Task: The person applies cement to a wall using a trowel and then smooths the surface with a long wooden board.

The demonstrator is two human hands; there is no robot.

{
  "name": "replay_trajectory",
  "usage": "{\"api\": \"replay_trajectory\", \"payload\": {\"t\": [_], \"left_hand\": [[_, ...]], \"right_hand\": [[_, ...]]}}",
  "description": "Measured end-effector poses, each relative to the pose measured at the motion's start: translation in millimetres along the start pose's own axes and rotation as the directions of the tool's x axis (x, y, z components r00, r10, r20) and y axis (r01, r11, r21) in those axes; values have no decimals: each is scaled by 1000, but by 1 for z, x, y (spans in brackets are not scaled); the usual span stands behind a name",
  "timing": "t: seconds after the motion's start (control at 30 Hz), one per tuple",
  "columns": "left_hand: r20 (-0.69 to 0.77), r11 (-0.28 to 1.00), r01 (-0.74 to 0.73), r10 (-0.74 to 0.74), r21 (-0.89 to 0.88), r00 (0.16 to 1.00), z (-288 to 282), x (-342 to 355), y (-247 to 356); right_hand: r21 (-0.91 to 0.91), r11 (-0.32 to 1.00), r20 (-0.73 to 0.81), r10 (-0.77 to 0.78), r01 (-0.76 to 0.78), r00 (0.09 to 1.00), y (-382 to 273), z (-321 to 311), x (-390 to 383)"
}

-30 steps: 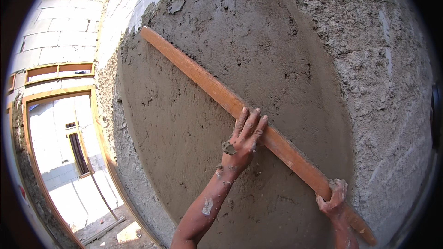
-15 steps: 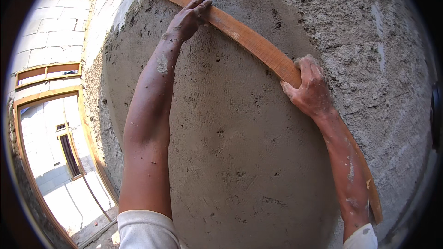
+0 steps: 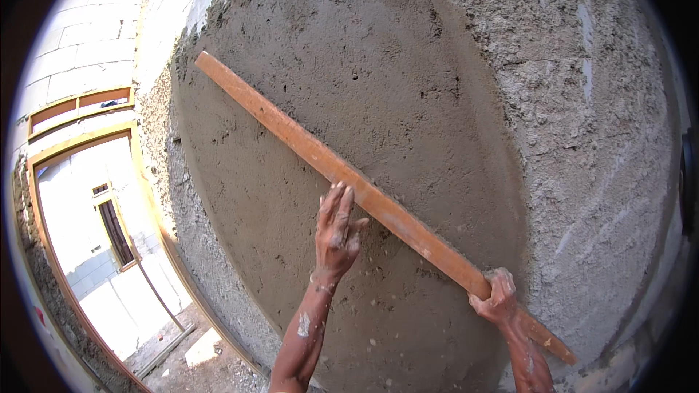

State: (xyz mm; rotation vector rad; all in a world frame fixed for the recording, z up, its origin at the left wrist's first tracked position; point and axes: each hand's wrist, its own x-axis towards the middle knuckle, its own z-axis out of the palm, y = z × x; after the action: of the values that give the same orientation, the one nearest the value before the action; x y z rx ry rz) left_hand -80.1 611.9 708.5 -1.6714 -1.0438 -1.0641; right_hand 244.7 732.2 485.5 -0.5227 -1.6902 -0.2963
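A long orange-brown wooden straightedge board (image 3: 298, 138) lies slantwise across wet grey plaster (image 3: 349, 94) on the wall, its upper end at the left and its lower end at the right. My right hand (image 3: 501, 297) is wrapped round the board near its lower end. At about mid-length, my left hand (image 3: 339, 229) touches the board's lower edge with outstretched fingertips, the fingers apart and not closed round it. Grey plaster is smeared on both hands and forearms. Where the board meets the plaster is partly hidden behind the board itself.
Rough, drier grey render (image 3: 582, 138) borders the wet patch on the right. At the left are a wooden door frame (image 3: 154, 211), a pale block wall (image 3: 80, 58) and a leaning thin pole (image 3: 156, 292). Dirt ground (image 3: 218, 364) shows at lower left.
Board and both hands have come down the wall, exposing the upper plaster. My left hand has gone from lying over the board to touching its lower edge; my right hand keeps its grip.
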Motion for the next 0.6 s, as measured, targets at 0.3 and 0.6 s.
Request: {"api": "replay_trajectory", "payload": {"t": [0.3, 0.6], "left_hand": [[588, 25, 858, -718, -513, 372, -82, -305, 77], [442, -209, 966, -889, -154, -122, -178, -438, 50]], "right_hand": [[20, 959, 600, 216, -284, 770, -124, -63, -228], [-109, 920, 842, 287, -376, 457, -207, -16, -316]]}}
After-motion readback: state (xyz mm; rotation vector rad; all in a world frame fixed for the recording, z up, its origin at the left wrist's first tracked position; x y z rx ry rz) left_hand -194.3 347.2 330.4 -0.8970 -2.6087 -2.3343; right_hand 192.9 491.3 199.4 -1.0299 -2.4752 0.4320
